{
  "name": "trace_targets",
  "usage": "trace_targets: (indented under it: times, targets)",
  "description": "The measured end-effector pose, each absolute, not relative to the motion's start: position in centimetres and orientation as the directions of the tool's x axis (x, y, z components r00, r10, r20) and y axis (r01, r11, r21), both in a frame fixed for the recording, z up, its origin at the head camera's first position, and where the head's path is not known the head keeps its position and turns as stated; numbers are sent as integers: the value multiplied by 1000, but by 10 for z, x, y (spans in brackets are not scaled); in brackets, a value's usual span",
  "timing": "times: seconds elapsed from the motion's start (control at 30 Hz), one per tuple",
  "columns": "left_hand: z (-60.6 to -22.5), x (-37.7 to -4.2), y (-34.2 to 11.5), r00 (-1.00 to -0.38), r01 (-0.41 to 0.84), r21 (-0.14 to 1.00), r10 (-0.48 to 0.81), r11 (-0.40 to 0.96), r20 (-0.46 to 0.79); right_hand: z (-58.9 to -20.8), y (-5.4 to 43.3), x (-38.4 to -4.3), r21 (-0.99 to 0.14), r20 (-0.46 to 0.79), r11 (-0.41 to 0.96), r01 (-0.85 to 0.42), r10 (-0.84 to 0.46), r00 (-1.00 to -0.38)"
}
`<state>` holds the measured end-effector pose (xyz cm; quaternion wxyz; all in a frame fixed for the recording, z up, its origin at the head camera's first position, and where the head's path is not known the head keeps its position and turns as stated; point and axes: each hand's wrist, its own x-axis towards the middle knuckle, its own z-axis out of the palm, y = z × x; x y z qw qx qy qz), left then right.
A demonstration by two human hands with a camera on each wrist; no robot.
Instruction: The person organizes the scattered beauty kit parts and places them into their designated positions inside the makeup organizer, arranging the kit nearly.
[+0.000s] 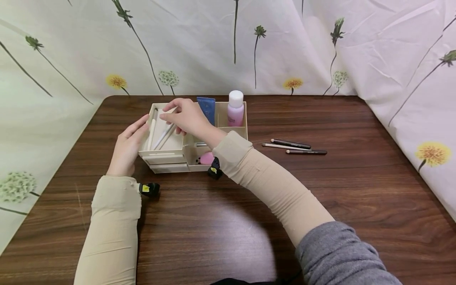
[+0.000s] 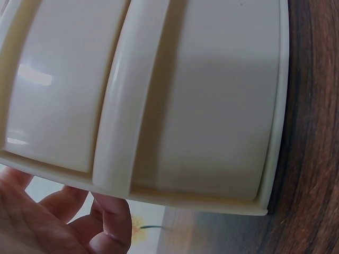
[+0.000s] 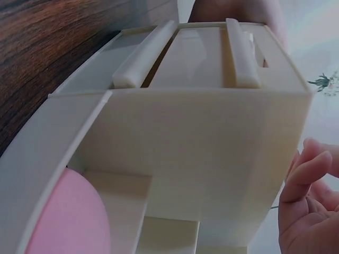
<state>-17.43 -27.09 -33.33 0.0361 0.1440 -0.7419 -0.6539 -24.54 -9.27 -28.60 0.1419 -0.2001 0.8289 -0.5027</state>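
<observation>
A cream cosmetics organizer (image 1: 167,158) stands on the table, with white-handled makeup brushes (image 1: 152,128) in its shallow top-left tray. My right hand (image 1: 189,116) is over this tray, thumb and index finger apart, close to a slanting brush (image 1: 164,136). In the right wrist view its fingers (image 3: 304,180) are loosely bent beside the organizer's wall, and no brush shows there. My left hand (image 1: 128,146) touches the organizer's left side, its fingertips (image 2: 114,214) at the edge in the left wrist view. A blue tube (image 1: 206,109) and a lilac bottle with white cap (image 1: 235,113) stand in the back compartments.
A pink rounded item (image 1: 206,158) lies in the organizer's front compartment. To the right, two black brushes (image 1: 306,152) and a white-handled brush (image 1: 281,146) lie on the dark wooden table (image 1: 221,229). A flowered cloth (image 1: 278,51) hangs behind the table.
</observation>
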Motion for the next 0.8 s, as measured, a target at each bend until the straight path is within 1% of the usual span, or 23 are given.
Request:
trace_targets:
  times: [0.17, 0.3, 0.53, 0.8]
  targets:
    - [-333, -175, -271, -957, -165, 980, -260, 113, -132, -283, -84, -241, -928, -15, 327, -177, -509, -861]
    - [-333, -174, -271, -958, -159, 983, -253, 93, -131, -281, -76, -237, -955, -8, 256, -150, -528, -849]
    - [-334, -173, -271, -960, -144, 986, -253, 83, -119, -277, -65, -230, -976, -3, 187, -109, -516, -857]
    - [-334, -172, -272, -959, -147, 985, -255, 93, -119, -278, -53, -224, -991, 30, 96, -91, -512, -858]
